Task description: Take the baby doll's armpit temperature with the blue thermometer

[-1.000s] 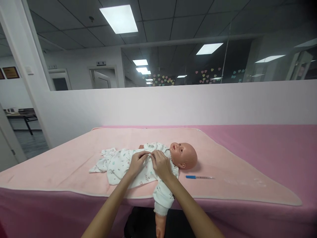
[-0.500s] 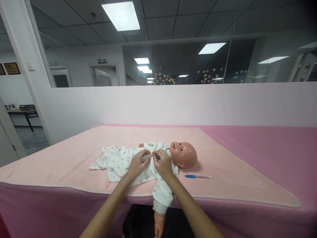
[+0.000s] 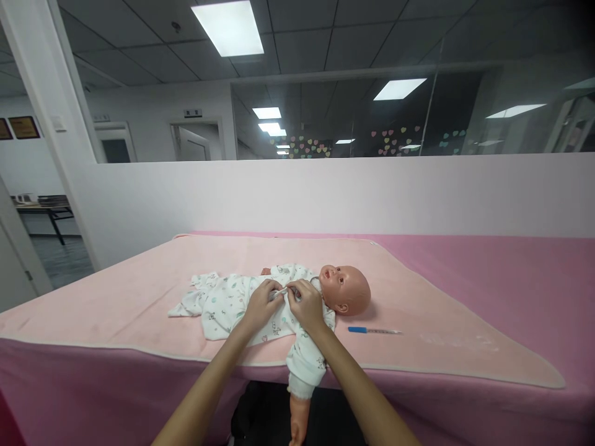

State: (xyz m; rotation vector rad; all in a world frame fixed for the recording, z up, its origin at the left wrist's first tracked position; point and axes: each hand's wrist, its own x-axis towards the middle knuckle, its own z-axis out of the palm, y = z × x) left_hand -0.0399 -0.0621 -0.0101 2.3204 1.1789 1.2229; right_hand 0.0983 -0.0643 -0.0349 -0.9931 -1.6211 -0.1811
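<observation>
A baby doll (image 3: 346, 290) lies on its back with its head to the right. It wears a white patterned baby gown (image 3: 227, 303). Over the doll's chest, my left hand (image 3: 264, 305) pinches the front edge of the gown. Close beside it, my right hand (image 3: 304, 303) is closed on the same cloth nearer the neck. The fingertips of both hands almost meet, and the exact fastening between them is too small to make out. One doll arm (image 3: 299, 415) hangs over the table's near edge, its sleeve reaching partway down.
A thermometer with a blue end (image 3: 374, 331) lies near the doll's head. Under the doll, a peach blanket (image 3: 121, 285) covers part of the pink tablecloth (image 3: 511, 272). A white half wall (image 3: 325, 195) with glass above rises behind the table.
Both hands stay at the doll's chest with only slight finger movement on the cloth. The doll and thermometer keep their places.
</observation>
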